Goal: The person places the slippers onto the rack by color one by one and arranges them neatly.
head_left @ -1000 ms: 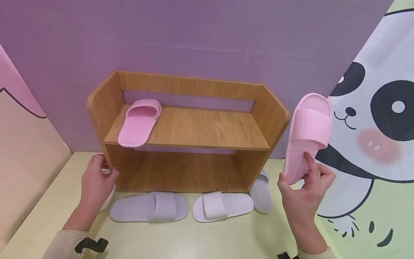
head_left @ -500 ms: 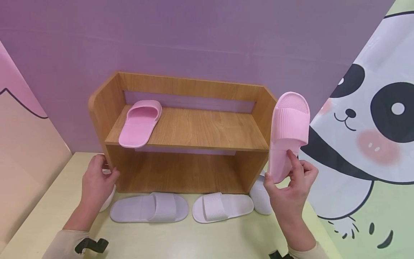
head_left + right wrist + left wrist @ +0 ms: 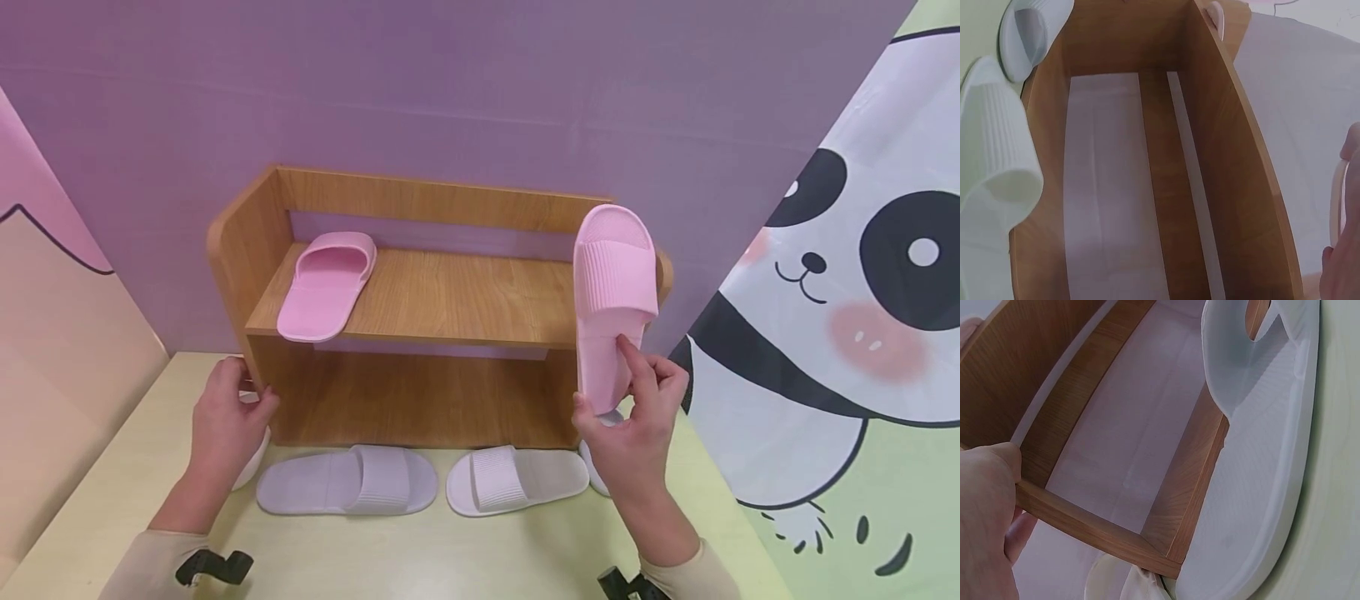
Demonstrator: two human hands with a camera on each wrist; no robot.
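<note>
My right hand [image 3: 633, 425] pinches a pink slipper [image 3: 617, 279] by its heel end, thumb on one side and fingers on the other. The slipper is held upright, toe up, in front of the right end of the wooden shoe rack [image 3: 450, 292]. In the right wrist view only a sliver of the slipper [image 3: 1338, 203] shows beside the hand. With thumb and fingers, my left hand [image 3: 231, 425] grips the front edge of the rack's left side panel [image 3: 1079, 519]. A second pink slipper [image 3: 327, 287] lies on the upper shelf at the left, heel toward me.
In front of the rack lie a greyish slipper [image 3: 347, 481] and a white slipper [image 3: 517, 481] on the pale tabletop [image 3: 420, 558]. More pale footwear is partly hidden at each end of the rack. A purple backdrop [image 3: 465, 92] stands behind, a panda print [image 3: 847, 283] at right.
My right hand has carried the pink slipper leftward, from beside the rack to in front of its right end. The left hand keeps its grip on the rack.
</note>
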